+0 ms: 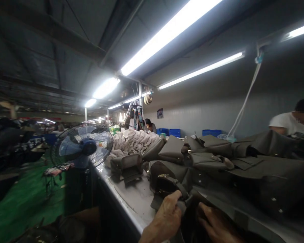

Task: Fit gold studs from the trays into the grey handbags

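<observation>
Lying just beyond hands [164, 217] [215, 222]: dark bag [170, 180].

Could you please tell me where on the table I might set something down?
A bare pale strip of the table shows between its shiny edge, the small dark bag and the left hand; something small could probably fit. It is crowded farther back, under the pale cloth heap, and to the right, under the dark bags.

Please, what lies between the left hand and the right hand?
In the head view, dark bag material lies between the left hand and the right hand.
</observation>
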`<state>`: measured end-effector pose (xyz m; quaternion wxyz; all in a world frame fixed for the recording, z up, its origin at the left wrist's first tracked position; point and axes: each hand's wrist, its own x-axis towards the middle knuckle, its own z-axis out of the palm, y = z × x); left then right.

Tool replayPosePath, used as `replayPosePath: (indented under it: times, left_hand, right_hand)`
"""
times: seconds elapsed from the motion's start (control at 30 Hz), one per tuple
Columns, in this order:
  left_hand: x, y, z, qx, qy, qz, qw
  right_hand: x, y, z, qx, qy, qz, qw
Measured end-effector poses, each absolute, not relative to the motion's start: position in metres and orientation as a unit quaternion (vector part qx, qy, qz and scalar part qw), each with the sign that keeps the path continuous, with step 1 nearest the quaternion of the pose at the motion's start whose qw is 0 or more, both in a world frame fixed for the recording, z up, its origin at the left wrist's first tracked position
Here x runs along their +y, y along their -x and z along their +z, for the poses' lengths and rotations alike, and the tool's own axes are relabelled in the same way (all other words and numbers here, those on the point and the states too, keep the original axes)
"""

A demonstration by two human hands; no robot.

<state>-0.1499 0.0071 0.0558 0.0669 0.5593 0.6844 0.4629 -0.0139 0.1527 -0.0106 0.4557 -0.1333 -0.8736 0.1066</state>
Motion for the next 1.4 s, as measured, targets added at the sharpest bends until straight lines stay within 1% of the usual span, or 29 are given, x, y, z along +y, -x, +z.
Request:
replayPosePath:
  times: [0.03,0.13,0.23,0.33,0.47,0.67,0.87,1.03,1.23,1.4]
  left_hand:
    - [0.008,0.149,0.060,0.669,-0.575,0.465,0.071]
    - [0.013,0.150,0.062,0.644,-0.605,0.460,0.084]
    - [0.019,0.153,0.053,0.654,-0.600,0.452,0.090]
    - [0.028,0.155,0.042,0.672,-0.584,0.450,0.069]
    - [0.034,0.159,0.037,0.672,-0.590,0.447,0.025]
    - [0.035,0.162,0.036,0.664,-0.601,0.445,-0.020]
    - [0.035,0.164,0.034,0.660,-0.605,0.443,-0.037]
    - [0.036,0.169,0.033,0.676,-0.584,0.447,-0.044]
    - [0.036,0.168,0.030,0.706,-0.530,0.471,0.004]
    - [0.033,0.164,0.027,0.701,-0.504,0.502,0.041]
  right_hand:
    - [0.155,0.018,-0.005,-0.870,0.158,0.112,0.453]
    - [0.144,0.022,0.012,-0.851,0.230,0.196,0.429]
    - [0.123,0.015,0.026,-0.842,0.242,0.265,0.403]
    - [0.116,0.008,0.032,-0.846,0.227,0.317,0.364]
    - [0.123,0.001,0.024,-0.843,0.261,0.320,0.345]
    - [0.126,0.001,0.017,-0.842,0.287,0.304,0.342]
    - [0.126,-0.001,0.019,-0.835,0.275,0.322,0.351]
    - [0.125,0.000,0.010,-0.817,0.252,0.349,0.384]
    - [0.110,0.008,0.009,-0.792,0.201,0.397,0.419]
    - [0.097,0.018,0.012,-0.764,0.172,0.403,0.474]
